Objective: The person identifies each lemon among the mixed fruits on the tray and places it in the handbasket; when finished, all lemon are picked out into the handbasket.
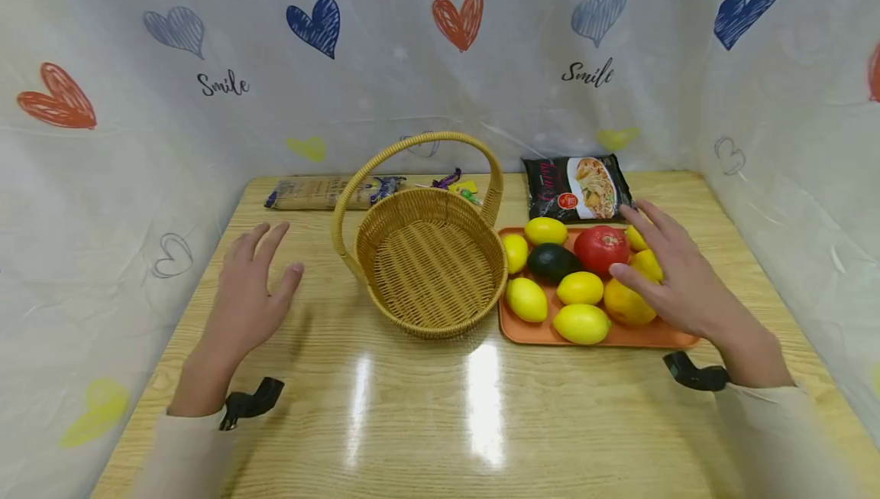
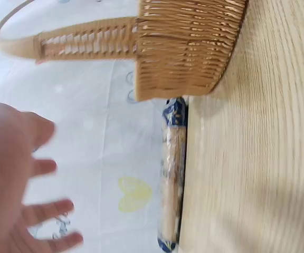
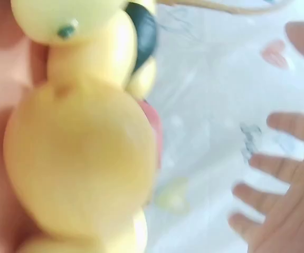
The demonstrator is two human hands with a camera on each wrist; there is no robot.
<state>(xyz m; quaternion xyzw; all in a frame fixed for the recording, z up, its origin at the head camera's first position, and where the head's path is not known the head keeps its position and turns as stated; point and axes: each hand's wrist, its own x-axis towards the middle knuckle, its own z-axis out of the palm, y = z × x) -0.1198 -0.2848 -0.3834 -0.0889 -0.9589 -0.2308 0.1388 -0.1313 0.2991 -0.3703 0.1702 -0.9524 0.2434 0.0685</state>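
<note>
A round wicker basket [image 1: 440, 277] with a tall hoop handle stands mid-table with nothing in it. To its left, my left hand [image 1: 250, 293] is held above the table with fingers spread, holding nothing. My right hand [image 1: 677, 277] hovers over the right end of an orange tray [image 1: 509, 335], fingers apart and holding nothing. Several lemons [image 1: 580, 323], a dark green avocado [image 1: 553, 262], a red pomegranate-like fruit [image 1: 601, 249] and an orange-yellow round fruit [image 1: 627, 302] lie on that tray. The right hand partly covers the fruit there; in the right wrist view the round fruit [image 3: 83, 158] looms close.
Behind the tray lies a black noodle packet [image 1: 577, 187]. A long packet [image 1: 309, 192] of what looks like dried noodles lies at the back left, and small wrapped sweets [image 1: 457, 184] sit behind the basket. A heart-printed white curtain [image 1: 392, 79] encloses the table.
</note>
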